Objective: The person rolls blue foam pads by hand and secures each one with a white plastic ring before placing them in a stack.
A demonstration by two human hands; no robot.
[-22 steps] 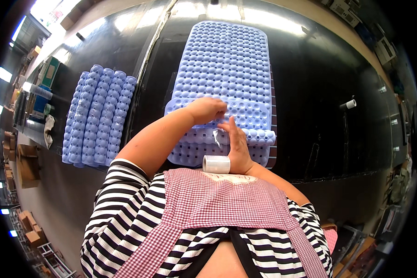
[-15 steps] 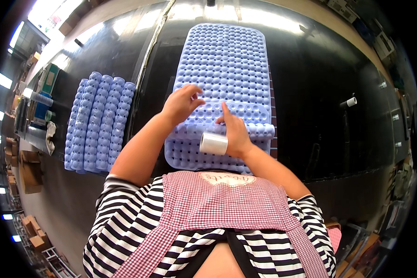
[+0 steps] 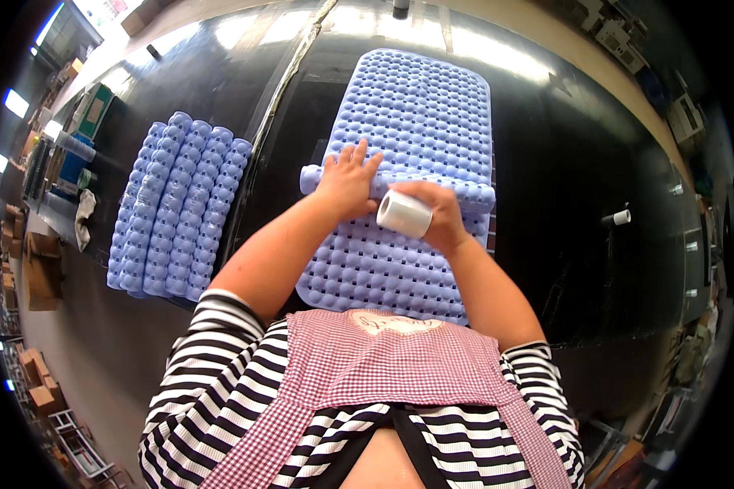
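A light-blue bubbled mat (image 3: 420, 106) lies lengthwise on the black table in front of me. Its near end is rolled into a tube (image 3: 471, 196) that runs across it. Under and nearer than the tube, another flat stretch of blue bubbled mat (image 3: 383, 273) shows. My left hand (image 3: 350, 181) rests over the tube's left part, fingers spread forward. A roll of clear film or tape (image 3: 404, 215) is in my right hand (image 3: 442, 213), whose fingers also reach against the tube; its fingertips are partly hidden.
Several rolled blue mats (image 3: 175, 212) lie side by side to the left. A small white roll (image 3: 621, 217) is on the table at right. Farther left are a green box (image 3: 94, 110) and a crumpled pale cloth (image 3: 85, 218). Cardboard boxes (image 3: 42, 273) stand beyond the table.
The mat's rolled end has moved farther away and become a tighter tube, exposing more mat near me. My left hand has opened flat onto it; the right has come up with the film roll.
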